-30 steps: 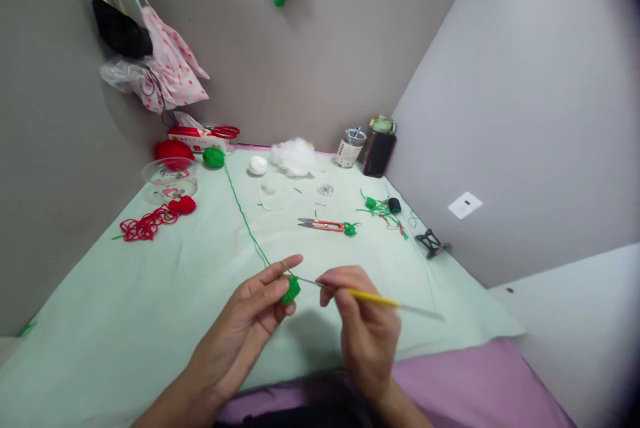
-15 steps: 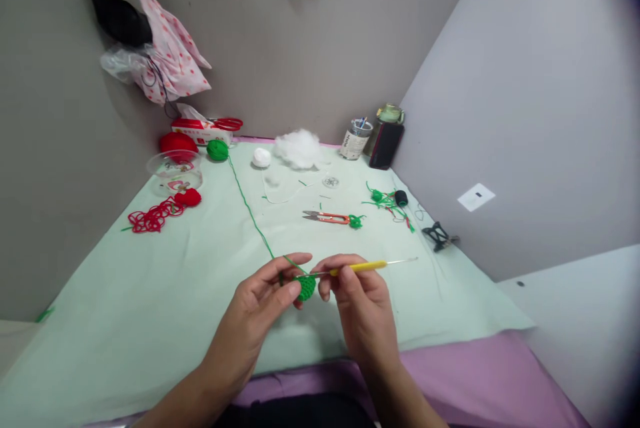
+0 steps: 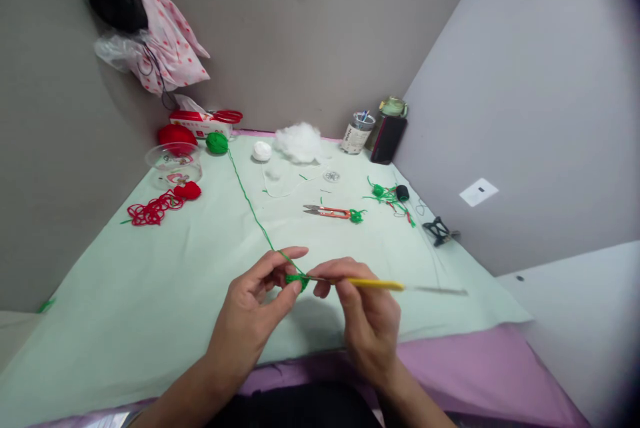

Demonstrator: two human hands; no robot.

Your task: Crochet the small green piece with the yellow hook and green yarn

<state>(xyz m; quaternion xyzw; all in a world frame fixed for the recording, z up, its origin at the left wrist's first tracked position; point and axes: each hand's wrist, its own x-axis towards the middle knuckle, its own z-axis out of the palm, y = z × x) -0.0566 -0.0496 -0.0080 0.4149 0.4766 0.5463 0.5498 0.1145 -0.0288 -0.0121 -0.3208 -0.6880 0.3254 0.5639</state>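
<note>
My left hand (image 3: 257, 298) pinches a small piece of green crochet (image 3: 297, 279) between thumb and fingers, its forefinger stretched out above. Green yarn (image 3: 249, 205) runs from a green ball (image 3: 217, 143) at the back left down across that forefinger to the piece. In my right hand (image 3: 367, 308) is a crochet hook with a yellow handle (image 3: 377, 283), held between thumb and fingers. Its left tip meets the top edge of the crochet; the thin metal other end points right and is blurred. Both hands are just above the table's near part.
Orange thread snips (image 3: 327, 212) lie beyond my hands. White stuffing (image 3: 301, 143) and a white yarn ball (image 3: 261, 151) are at the back. Red yarn (image 3: 150, 207) and a clear tub (image 3: 175, 168) sit left; green scraps (image 3: 387, 196) and a black clip (image 3: 440, 232) lie right.
The hook's right end has swung down and reaches farther right. The crochet piece has tilted from showing its round face to a narrower edge. The camera view has shifted slightly.
</note>
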